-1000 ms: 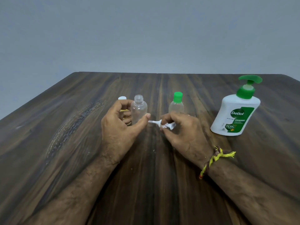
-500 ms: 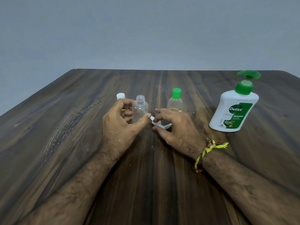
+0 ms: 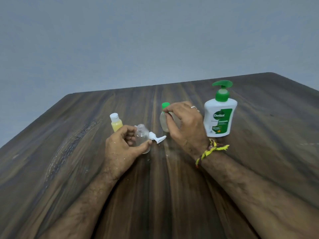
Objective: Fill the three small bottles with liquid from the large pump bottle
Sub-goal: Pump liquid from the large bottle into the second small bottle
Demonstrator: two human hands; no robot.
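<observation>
Your left hand (image 3: pixel 123 147) grips the uncapped clear bottle (image 3: pixel 143 138); its white pump cap (image 3: pixel 156 138) lies at its 3 o'clock. Your right hand (image 3: pixel 184 124) pinches the green-capped bottle (image 3: pixel 164 120).

Soft even light, faint shadows, slight overall blur, wide-angle bending at edges

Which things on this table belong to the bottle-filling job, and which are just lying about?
Part of the job:
- large white pump bottle with green pump head
- clear open-necked small bottle, held by the left hand
- green-capped clear small bottle, under the right hand
- white-capped small bottle of yellow liquid
- white spray cap, lying beside the open bottle

Lying about:
- nothing besides the dark wooden table
</observation>
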